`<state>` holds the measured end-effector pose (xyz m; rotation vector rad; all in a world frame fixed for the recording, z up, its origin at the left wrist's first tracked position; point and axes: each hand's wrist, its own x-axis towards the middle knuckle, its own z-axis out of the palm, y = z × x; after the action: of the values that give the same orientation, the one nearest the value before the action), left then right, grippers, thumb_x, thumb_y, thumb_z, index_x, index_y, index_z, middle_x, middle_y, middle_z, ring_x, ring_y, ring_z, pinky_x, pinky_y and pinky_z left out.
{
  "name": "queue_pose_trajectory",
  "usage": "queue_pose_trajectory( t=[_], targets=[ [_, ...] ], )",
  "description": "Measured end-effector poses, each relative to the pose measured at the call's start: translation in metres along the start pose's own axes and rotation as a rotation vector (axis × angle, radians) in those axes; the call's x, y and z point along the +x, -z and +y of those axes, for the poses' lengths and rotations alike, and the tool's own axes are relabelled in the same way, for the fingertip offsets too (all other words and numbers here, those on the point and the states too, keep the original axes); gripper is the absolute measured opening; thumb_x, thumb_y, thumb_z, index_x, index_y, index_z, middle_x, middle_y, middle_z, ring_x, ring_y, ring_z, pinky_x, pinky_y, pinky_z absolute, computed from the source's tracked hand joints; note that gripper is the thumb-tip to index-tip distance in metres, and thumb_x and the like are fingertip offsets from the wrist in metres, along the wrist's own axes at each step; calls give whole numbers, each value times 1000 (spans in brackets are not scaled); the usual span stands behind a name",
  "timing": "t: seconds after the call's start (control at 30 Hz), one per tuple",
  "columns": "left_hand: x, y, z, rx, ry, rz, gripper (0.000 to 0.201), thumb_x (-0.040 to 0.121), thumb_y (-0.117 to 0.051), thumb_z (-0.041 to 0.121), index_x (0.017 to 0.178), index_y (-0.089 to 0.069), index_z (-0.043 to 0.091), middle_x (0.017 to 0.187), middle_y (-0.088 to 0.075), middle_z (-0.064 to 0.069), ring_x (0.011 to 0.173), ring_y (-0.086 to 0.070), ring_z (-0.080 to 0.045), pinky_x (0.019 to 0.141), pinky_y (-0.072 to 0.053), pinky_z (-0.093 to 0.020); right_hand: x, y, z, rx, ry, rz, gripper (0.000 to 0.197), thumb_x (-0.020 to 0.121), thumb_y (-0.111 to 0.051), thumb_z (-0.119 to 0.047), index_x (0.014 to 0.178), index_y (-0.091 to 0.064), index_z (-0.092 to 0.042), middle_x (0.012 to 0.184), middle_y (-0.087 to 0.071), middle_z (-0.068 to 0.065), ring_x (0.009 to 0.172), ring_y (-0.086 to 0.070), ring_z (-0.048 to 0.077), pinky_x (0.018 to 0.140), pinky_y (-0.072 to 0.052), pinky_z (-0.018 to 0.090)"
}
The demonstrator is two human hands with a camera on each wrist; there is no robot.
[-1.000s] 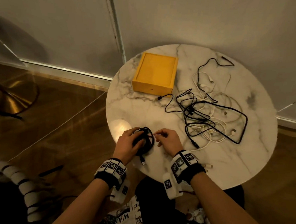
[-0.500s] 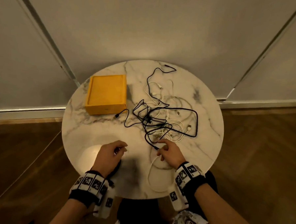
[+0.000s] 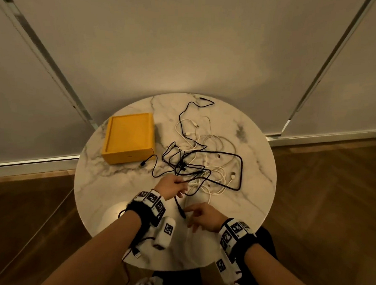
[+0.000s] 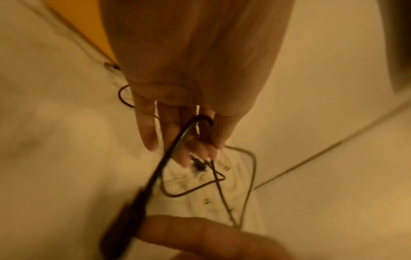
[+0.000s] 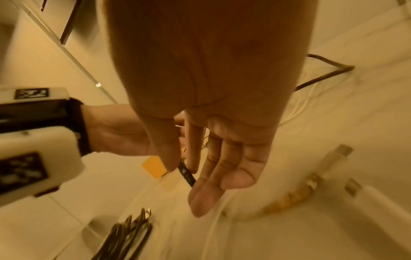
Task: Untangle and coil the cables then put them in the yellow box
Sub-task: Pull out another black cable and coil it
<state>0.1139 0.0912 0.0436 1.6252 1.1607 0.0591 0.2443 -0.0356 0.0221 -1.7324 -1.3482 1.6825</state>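
Head view: round marble counter against a pale wall, wood floor on both sides. Yellow box sits at far left of the counter, open side up, nothing visible inside. Just right of it, a tangle of black cables and white cables spread over the middle and right of the counter, black strands crossing over the white ones. One black plug end lies right beside the box's near right corner.

Left hand is over the near edge of the tangle, fingers curled round a thick black cable; the cable runs from the hand into the pile, and its free end with the plug hangs down toward the right hand. Left wrist view confirms it: the cable loops through the fingers, plug end blurred near the bottom of the frame.

Right hand is near the front edge, fingers loose and spread, fingertips just beside the dangling plug. Right wrist view shows the fingers mostly straight, a dark plug between thumb and forefinger; contact unclear, can't tell whether it is actually pinched.

A coiled black cable lies on the counter at the near edge, under the left forearm. White USB plugs lie at right in the right wrist view. Both wrists wear bands with black-and-white markers.
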Motion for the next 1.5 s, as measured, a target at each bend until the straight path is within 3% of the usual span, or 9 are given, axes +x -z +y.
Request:
queue_pose_trajectory(
  t=[0.27, 0.4, 0.5, 0.6, 0.77, 0.9, 1.1, 1.33, 1.5],
  targets=[
    [-50, 85, 118, -648, -318, 68, 43, 102, -38, 36, 93, -67, 6, 50, -23, 13, 41, -18, -4, 38, -15, -18, -14, 91, -36, 118, 170, 590, 25, 86, -54, 5, 80, -65, -17, 72, -68, 7, 49, -62, 6, 48, -42, 17],
    [-77, 134, 179, -623, -469, -3, 44, 103, -29, 32, 100, -64, 6, 47, -23, 13, 39, -17, -2, 46, -6, -24, -14, 126, -76, 28, 285, 852, 15, 81, -62, -3, 90, -64, -15, 91, -67, 8, 73, -65, 24, 64, -48, 29],
    [-95, 157, 215, -546, -562, -30, 42, 102, -29, 31, 103, -63, 6, 48, -25, 12, 41, -17, -3, 50, -5, -27, -7, 137, -102, -75, 275, 722, 39, 80, -69, -9, 117, -61, -19, 114, -57, 1, 90, -63, 23, 81, -48, 33],
    [-114, 178, 243, -548, -652, 2, 42, 102, -28, 30, 101, -62, 6, 49, -29, 11, 41, -18, -4, 47, -8, -24, 4, 131, -115, -317, 245, 535, 39, 79, -75, -17, 116, -64, -15, 112, -63, 5, 102, -60, 22, 88, -47, 33],
    [-132, 203, 258, -596, -742, 105, 41, 102, -30, 31, 99, -64, 8, 52, -32, 10, 43, -19, -6, 46, -13, -23, 10, 138, -123, -294, 438, 694, 17, 72, -81, -13, 83, -70, -8, 95, -69, 8, 94, -62, 22, 86, -43, 28],
    [-137, 210, 243, -633, -748, 181, 38, 101, -35, 35, 100, -64, 11, 54, -31, 9, 46, -18, -7, 46, -16, -23, 7, 165, -137, -341, 346, 809, 16, 88, -66, -21, 92, -71, -6, 90, -71, 13, 78, -61, 21, 71, -41, 27],
    [-122, 189, 206, -480, -700, 193, 17, 87, -53, 19, 100, -62, 15, 56, -42, 5, 43, -29, -8, 41, -23, -20, -29, 193, -216, -334, 559, 808, 14, 89, -64, -17, 86, -72, -7, 77, -72, 18, 69, -71, 27, 64, -56, 33],
    [-81, 119, 181, 20, -534, 342, 34, 88, -68, 21, 118, -50, 26, 100, -65, 2, 49, -54, -11, 46, -41, -26, -64, 170, -288, -72, 793, 553, 17, 82, -65, 6, 99, -65, 7, 88, -69, 24, 72, -73, 26, 66, -58, 31],
    [-68, 102, 186, -435, -536, 279, 34, 81, -66, 29, 114, -61, 23, 72, -57, 2, 42, -32, -10, 43, -19, -22, -65, 164, -267, 45, 677, 367, 41, 81, -65, 11, 121, -58, 4, 115, -66, 19, 92, -71, 23, 85, -58, 34]
  ],
)
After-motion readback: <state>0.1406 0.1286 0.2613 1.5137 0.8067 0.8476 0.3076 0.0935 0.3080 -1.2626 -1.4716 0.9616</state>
